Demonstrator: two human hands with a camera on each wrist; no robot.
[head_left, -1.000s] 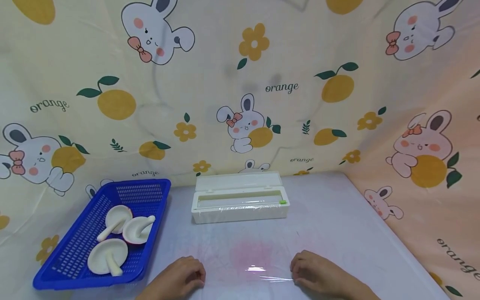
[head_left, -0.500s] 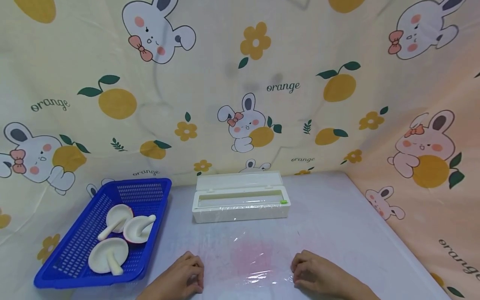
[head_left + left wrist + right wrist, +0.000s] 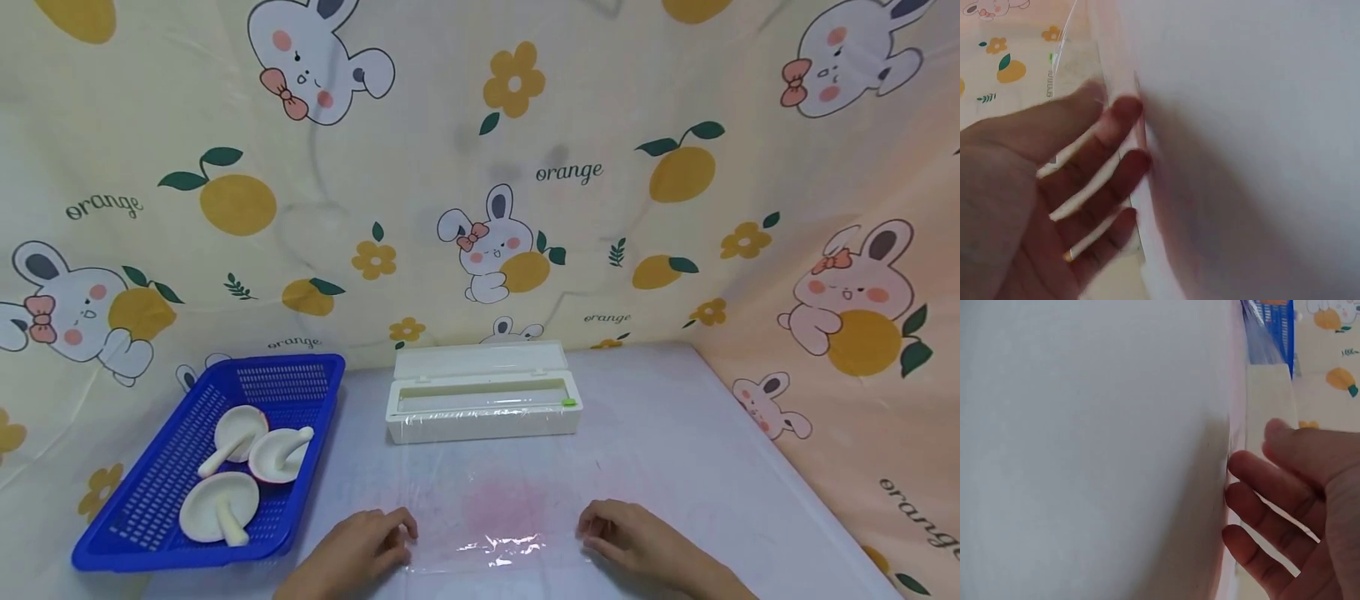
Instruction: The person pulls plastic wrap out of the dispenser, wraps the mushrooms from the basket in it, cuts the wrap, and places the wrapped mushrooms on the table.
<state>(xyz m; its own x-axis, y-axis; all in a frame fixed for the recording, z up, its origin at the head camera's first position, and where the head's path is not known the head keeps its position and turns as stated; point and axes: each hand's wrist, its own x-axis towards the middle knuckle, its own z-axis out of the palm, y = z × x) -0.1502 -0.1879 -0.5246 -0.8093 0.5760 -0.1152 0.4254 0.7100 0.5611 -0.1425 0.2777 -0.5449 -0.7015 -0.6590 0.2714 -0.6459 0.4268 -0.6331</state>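
Note:
A sheet of clear cling film (image 3: pixel 498 542) lies on the table between the two hands, its wrinkled near edge catching the light. By its left edge rests the left hand (image 3: pixel 360 546), thumb and index finger apart. The right hand (image 3: pixel 641 542) is at the right edge, thumb apart from loosely bent fingers. Both wrist views show fingertips of the left hand (image 3: pixel 1072 181) and the right hand (image 3: pixel 1297 506) right at the tabletop, pinching nothing. Behind the film stands a white cling film dispenser (image 3: pixel 483 427) with its lid raised and a green slider at the right.
At the left is a blue plastic basket (image 3: pixel 322 454) holding 3 white mushroom-shaped pieces (image 3: pixel 217 506), stems up, some with red rims. A printed cloth (image 3: pixel 420 150) with rabbits and oranges hangs behind and along the right side of the table (image 3: pixel 660 417).
Both hands have let go of the film, their thumbs and fingers now parted. The film's near edge has spread, and its shiny wrinkles have shifted.

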